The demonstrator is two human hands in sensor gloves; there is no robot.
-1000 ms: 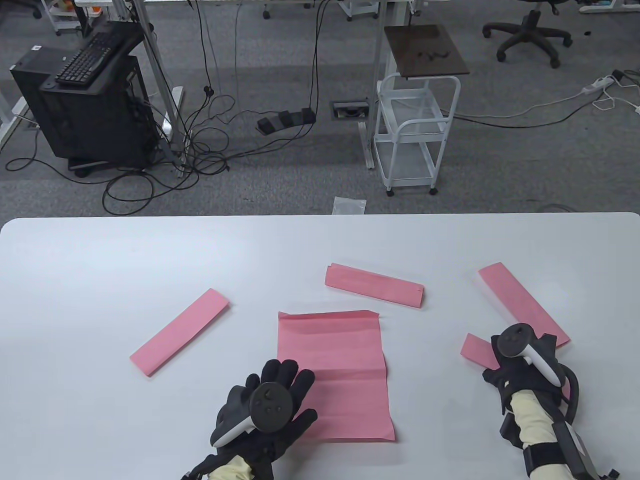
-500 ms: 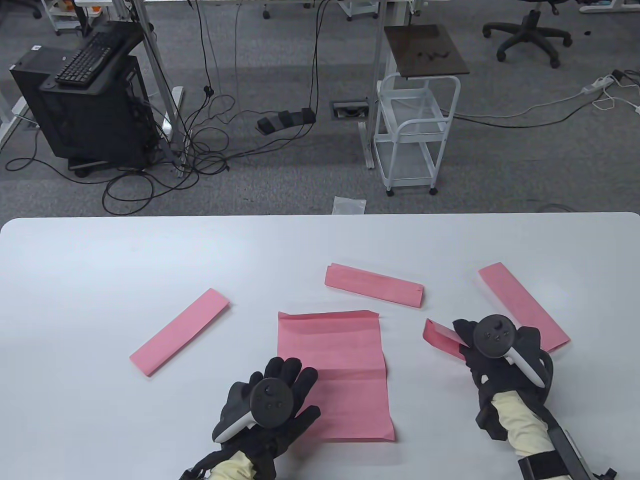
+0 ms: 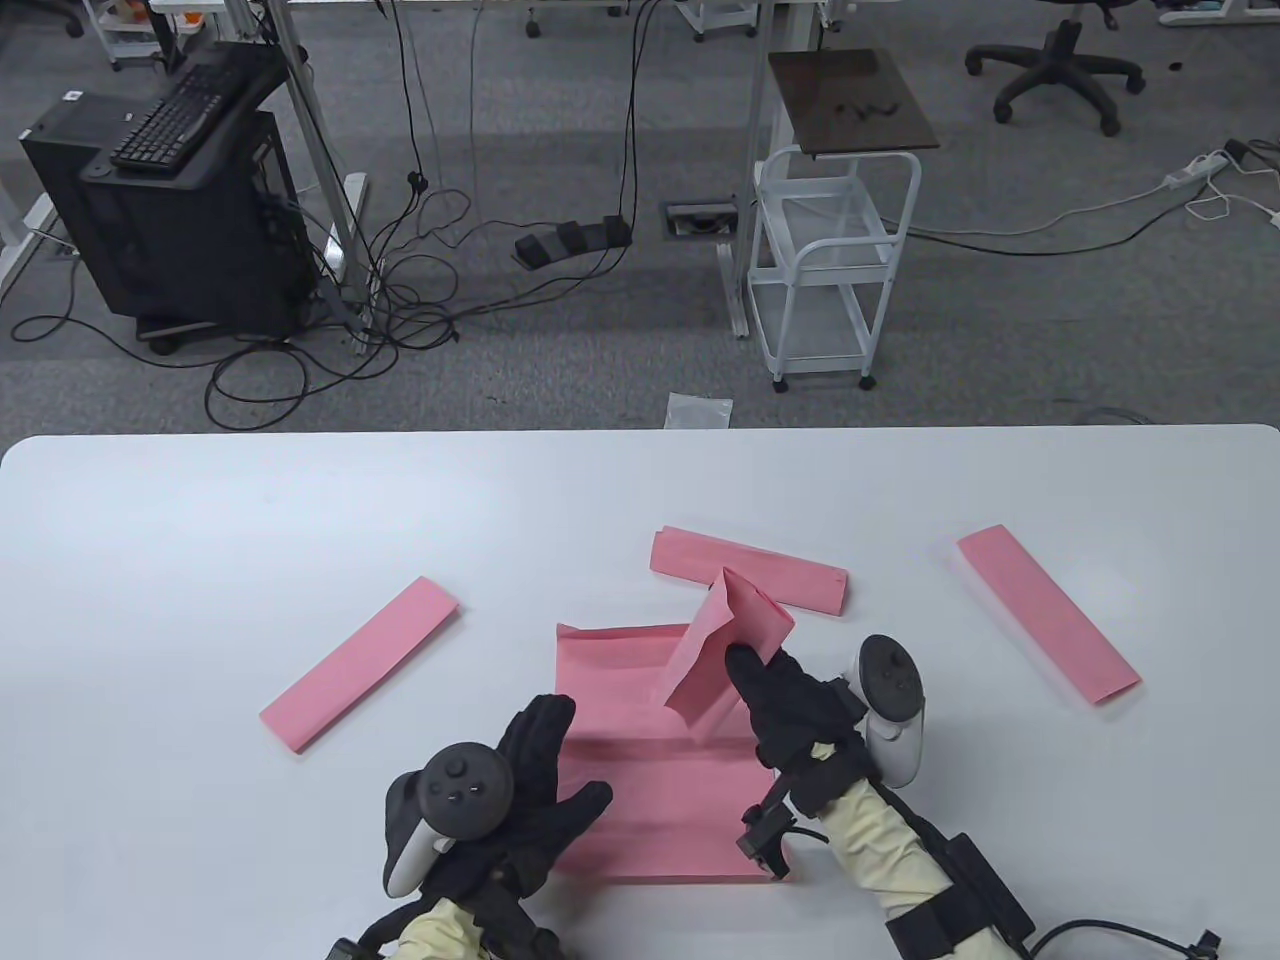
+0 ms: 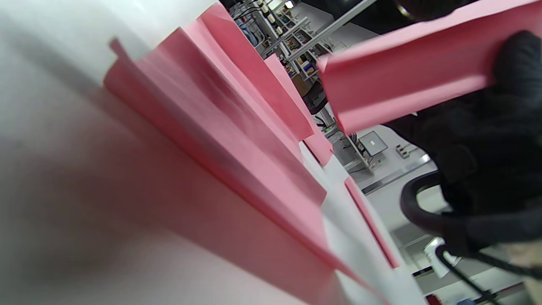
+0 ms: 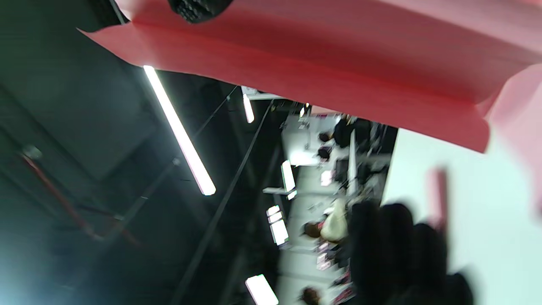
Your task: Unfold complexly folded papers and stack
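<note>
An unfolded pink sheet lies flat at the table's front middle. Above its far half my right hand pinches a folded pink paper, lifted off the table and partly sprung open. In the left wrist view that folded paper hangs over the sheet; in the right wrist view it fills the top. My left hand is at the sheet's left edge, fingers straight and holding nothing. Three folded pink strips lie around: left, far middle, right.
The white table spans the view, with its far edge halfway up the view. Beyond it are grey carpet, a white cart, cables and a black computer stand.
My right hand lifted a folded paper from the right side and carried it left over the unfolded sheet. My left hand drew back to the left and turned sideways.
</note>
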